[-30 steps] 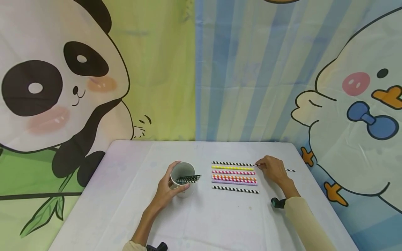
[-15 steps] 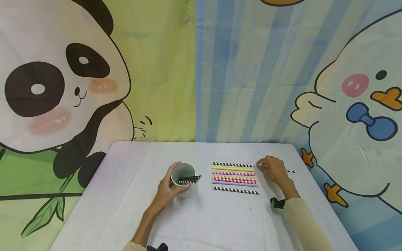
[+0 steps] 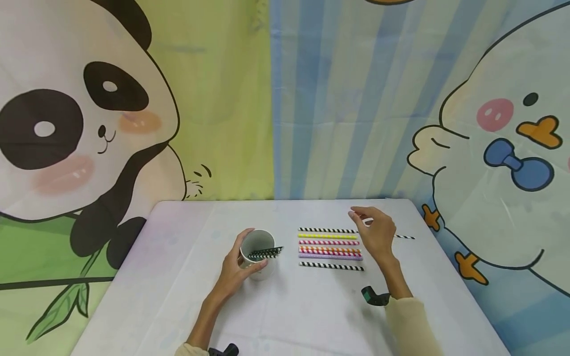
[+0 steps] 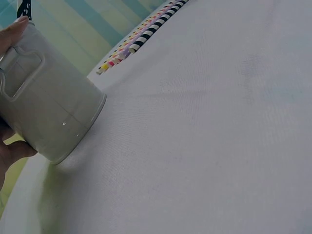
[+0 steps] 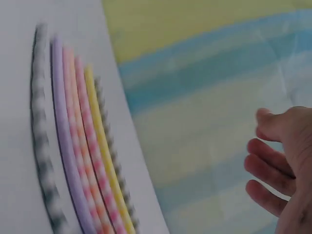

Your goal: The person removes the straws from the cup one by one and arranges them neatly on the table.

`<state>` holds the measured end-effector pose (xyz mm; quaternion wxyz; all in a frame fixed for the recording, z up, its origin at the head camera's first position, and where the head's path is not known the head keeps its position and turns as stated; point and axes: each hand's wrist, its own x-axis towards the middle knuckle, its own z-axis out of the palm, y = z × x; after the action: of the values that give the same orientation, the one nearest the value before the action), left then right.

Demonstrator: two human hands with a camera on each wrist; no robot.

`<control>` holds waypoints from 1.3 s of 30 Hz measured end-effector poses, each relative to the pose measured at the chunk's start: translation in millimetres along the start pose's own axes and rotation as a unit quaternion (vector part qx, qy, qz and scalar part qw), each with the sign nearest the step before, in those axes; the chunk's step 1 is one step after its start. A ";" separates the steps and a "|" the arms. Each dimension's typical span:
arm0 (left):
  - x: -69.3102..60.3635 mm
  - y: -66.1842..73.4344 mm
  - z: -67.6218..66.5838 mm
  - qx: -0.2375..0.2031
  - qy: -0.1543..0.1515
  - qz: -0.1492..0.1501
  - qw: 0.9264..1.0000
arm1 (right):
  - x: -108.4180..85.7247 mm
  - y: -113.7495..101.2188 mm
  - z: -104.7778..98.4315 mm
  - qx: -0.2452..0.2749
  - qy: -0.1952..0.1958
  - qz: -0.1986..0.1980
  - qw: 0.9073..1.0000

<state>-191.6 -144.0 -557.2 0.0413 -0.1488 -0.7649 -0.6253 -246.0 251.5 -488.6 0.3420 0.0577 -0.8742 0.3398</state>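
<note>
My left hand (image 3: 235,271) grips a grey-white cup (image 3: 263,273), also large in the left wrist view (image 4: 58,102). It tilts, and dark patterned straws (image 3: 266,253) lean in its mouth. My right hand (image 3: 378,235) is raised over the right ends of the straws, fingers loosely bent, holding nothing visible; the right wrist view shows the hand (image 5: 297,156) off the straws. Side by side lie black-and-white straws (image 3: 327,230) (image 3: 331,266), a yellow one (image 3: 327,237), pink and orange ones and a purple straw (image 3: 331,257).
Part of another black-and-white straw (image 3: 405,237) shows right of my right hand, which hides the rest. The white table (image 3: 285,316) reaches back to a printed curtain (image 3: 329,99) with a panda and a bird.
My right hand has let go of the black-and-white straw at the right and risen up and slightly left. My left hand still holds the cup as before.
</note>
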 end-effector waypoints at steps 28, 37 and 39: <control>1.0 -4.7 1.2 0.011 0.009 0.012 1.000 | -135.2 -182.8 115.6 0.303 0.128 0.154 0.932; 0.6 -2.2 1.6 0.011 0.008 0.003 1.000 | -130.8 -182.6 121.1 0.276 0.159 0.140 0.938; 0.3 -2.6 0.4 0.014 0.010 0.003 1.000 | -130.1 -183.4 120.0 0.272 0.162 0.136 0.939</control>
<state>-192.6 -144.0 -559.7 0.0528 -0.1438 -0.7725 -0.6163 -153.1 18.6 -534.0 0.4005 -0.0266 -0.6808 0.6128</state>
